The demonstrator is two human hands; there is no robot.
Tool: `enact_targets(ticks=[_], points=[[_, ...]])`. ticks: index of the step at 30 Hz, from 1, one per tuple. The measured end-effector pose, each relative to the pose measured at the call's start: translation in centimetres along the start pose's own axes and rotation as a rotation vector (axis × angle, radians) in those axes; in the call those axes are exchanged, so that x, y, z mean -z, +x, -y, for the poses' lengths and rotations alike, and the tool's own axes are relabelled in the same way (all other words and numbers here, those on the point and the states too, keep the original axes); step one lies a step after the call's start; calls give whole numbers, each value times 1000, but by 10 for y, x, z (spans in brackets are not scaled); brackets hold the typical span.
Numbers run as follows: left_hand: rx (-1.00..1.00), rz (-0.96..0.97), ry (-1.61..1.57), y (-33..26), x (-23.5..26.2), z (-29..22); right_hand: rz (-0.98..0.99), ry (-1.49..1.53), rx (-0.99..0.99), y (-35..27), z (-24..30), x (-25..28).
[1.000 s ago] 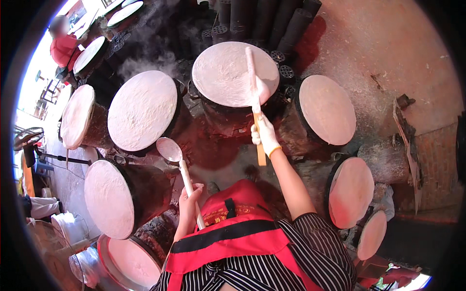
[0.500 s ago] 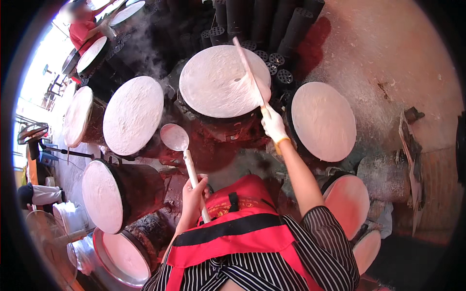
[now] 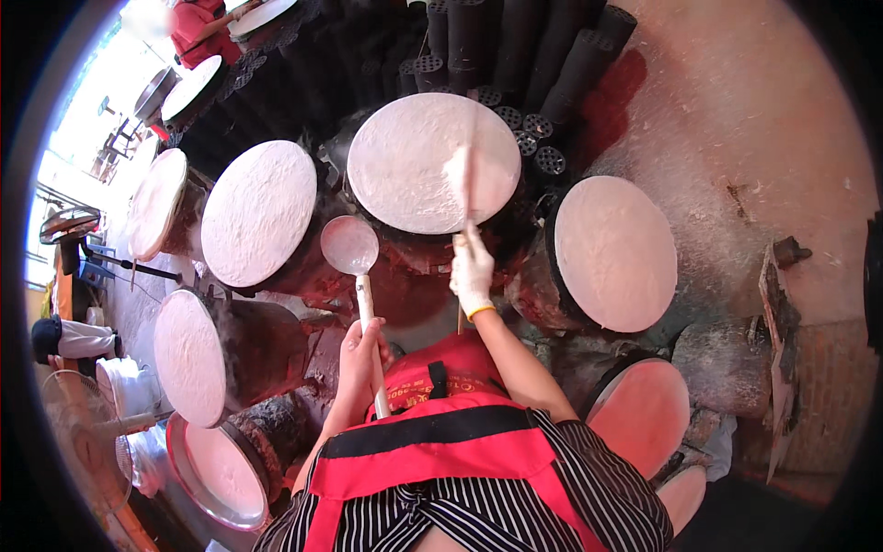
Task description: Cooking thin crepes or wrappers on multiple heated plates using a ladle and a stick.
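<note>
My right hand (image 3: 473, 271), in a white glove, grips a long flat wooden spreading stick (image 3: 470, 175). The stick's far part lies across a large round griddle (image 3: 405, 166) in front of me, coated with pale batter. Against the stick's left side sits a small bright mound of batter (image 3: 453, 172). My bare left hand (image 3: 360, 357) is closed around the pale handle of a ladle (image 3: 349, 243). Its round bowl is held up in the gap between the centre griddle and the left ones, with a pinkish-white film inside.
More batter-coated round griddles stand on both sides, such as one at left (image 3: 259, 213) and one at right (image 3: 616, 254). Black perforated coal cylinders (image 3: 471, 46) are stacked behind. A fan (image 3: 74, 225) stands far left. Another person in red (image 3: 198, 32) works at the back left.
My right hand and the stick have swept left and nearer to me. The hole in the centre batter no longer shows. The ladle has shifted slightly up and right.
</note>
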State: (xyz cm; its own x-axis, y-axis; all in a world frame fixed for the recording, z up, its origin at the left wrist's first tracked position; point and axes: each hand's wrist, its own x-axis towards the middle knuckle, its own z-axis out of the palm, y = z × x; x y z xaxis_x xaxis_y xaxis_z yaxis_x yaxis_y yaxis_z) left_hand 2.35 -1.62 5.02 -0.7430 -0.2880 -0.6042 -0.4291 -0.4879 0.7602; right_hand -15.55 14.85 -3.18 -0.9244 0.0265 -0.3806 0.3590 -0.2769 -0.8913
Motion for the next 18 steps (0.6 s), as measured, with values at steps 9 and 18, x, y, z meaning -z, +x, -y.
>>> enact_targets(ticks=[9, 18], points=[[107, 61, -15, 6, 3, -27, -41, 2, -70, 0, -4, 19], [157, 157, -56, 14, -2, -16, 59, -209, -85, 33, 35, 31]])
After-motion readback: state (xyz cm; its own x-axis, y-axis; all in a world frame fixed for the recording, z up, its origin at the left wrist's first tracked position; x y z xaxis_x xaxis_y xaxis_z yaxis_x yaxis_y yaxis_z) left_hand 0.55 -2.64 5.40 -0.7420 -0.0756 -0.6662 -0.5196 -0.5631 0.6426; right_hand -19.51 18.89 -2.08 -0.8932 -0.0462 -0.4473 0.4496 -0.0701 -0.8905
